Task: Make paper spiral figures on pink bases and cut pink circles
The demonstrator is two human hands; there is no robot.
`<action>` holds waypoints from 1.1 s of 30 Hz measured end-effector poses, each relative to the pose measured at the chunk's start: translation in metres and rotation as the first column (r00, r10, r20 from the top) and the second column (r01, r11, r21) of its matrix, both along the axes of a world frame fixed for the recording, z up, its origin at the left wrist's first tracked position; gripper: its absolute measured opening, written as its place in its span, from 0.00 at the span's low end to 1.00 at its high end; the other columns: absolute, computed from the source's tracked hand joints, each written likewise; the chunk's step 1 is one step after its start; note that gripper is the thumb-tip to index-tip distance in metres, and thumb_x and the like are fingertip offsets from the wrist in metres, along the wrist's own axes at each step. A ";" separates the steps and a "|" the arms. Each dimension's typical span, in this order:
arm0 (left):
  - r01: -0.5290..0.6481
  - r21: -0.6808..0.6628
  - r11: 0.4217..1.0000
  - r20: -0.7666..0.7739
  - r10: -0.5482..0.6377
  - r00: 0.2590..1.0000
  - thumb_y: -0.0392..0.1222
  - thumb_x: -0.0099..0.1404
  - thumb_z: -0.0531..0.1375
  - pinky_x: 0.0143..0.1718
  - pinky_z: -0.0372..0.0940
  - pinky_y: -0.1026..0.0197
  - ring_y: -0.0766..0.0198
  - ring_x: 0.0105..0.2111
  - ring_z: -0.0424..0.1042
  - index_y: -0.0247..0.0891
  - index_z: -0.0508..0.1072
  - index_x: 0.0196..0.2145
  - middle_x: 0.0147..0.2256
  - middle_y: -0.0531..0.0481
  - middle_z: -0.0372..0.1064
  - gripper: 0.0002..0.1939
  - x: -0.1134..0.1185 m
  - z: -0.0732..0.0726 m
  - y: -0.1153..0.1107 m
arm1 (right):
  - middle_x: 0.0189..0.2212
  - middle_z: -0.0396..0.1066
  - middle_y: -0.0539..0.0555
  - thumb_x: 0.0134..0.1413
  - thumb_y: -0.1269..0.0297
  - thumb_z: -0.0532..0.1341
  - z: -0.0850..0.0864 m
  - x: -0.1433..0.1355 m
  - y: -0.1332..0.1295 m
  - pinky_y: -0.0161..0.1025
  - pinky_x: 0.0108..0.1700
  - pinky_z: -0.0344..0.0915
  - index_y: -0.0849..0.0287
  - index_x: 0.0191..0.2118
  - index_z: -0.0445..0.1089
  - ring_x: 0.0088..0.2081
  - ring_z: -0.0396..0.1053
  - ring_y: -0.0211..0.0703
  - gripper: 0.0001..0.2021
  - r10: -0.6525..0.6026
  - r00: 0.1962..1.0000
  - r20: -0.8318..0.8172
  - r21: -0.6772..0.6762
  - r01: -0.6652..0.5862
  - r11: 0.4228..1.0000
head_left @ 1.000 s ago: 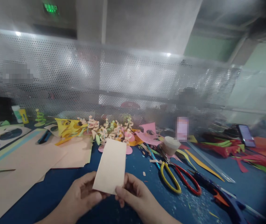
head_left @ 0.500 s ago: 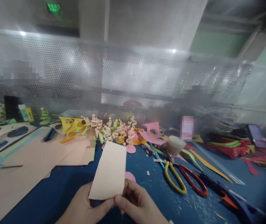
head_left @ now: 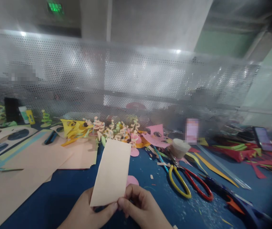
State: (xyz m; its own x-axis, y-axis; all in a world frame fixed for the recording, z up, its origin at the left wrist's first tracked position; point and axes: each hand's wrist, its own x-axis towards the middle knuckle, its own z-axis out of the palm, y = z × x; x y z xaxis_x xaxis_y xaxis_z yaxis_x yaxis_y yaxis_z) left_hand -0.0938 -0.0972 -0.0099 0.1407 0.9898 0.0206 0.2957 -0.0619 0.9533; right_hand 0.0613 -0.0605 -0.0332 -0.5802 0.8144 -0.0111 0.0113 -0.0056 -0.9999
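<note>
A cream paper rectangle (head_left: 112,173) stands tilted up over the blue table, its lower edge between my two hands. My left hand (head_left: 89,208) grips it at the lower left, thumb in front and fingers hidden behind. At the lower right corner, my right hand (head_left: 140,205) pinches the paper between thumb and curled fingers. Both thumb tips almost meet at the bottom edge. Partly behind the paper lies a pink paper disc (head_left: 133,180). Farther back, curled paper spirals (head_left: 122,132) stand in a cluster on round bases.
Cream paper sheets (head_left: 42,156) cover the left side. On the right lie scissors with yellow and red handles (head_left: 180,181), a blue tool (head_left: 236,200), a white cup (head_left: 180,148) and red paper scraps (head_left: 243,152). A perforated metal screen (head_left: 136,79) rises behind the table.
The paper rectangle has tilted more upright, with its top edge a little higher and shifted slightly right. Both hands keep their hold and have barely moved.
</note>
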 end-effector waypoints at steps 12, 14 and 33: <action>0.074 -0.025 0.997 -0.058 -0.075 0.996 0.37 0.53 0.57 0.32 0.64 0.66 0.60 0.31 0.71 0.36 0.72 0.27 0.31 0.51 0.75 0.05 -0.001 0.006 -0.005 | 0.21 0.55 0.47 0.42 0.45 0.60 0.000 -0.002 -0.004 0.33 0.27 0.49 0.58 0.21 0.53 0.24 0.51 0.34 0.22 -0.011 0.997 -0.070 0.051 0.014 0.999; 0.042 -0.036 0.998 -0.053 -0.044 0.998 0.38 0.53 0.56 0.29 0.63 0.66 0.61 0.29 0.70 0.36 0.71 0.24 0.27 0.51 0.74 0.05 0.001 0.009 -0.006 | 0.20 0.56 0.48 0.43 0.44 0.59 0.002 -0.002 -0.004 0.33 0.27 0.50 0.58 0.21 0.54 0.23 0.52 0.34 0.22 0.001 0.998 -0.067 0.044 0.002 0.999; 0.065 -0.149 0.987 0.055 -0.057 0.997 0.46 0.52 0.55 0.19 0.56 0.68 0.69 0.16 0.59 0.34 0.68 0.18 0.14 0.55 0.60 0.13 0.003 0.000 0.000 | 0.19 0.57 0.47 0.40 0.40 0.58 0.011 -0.005 -0.005 0.32 0.24 0.53 0.57 0.21 0.57 0.19 0.51 0.32 0.22 0.044 0.997 -0.057 0.012 -0.043 0.999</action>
State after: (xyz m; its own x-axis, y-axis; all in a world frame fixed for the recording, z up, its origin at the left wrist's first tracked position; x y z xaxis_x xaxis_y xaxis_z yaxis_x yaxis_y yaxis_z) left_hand -0.0907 -0.0974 -0.0100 0.2035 0.9717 -0.1196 0.2475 0.0671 0.9666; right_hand 0.0566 -0.0655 -0.0226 -0.6145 0.7883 0.0322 -0.0461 0.0049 -0.9989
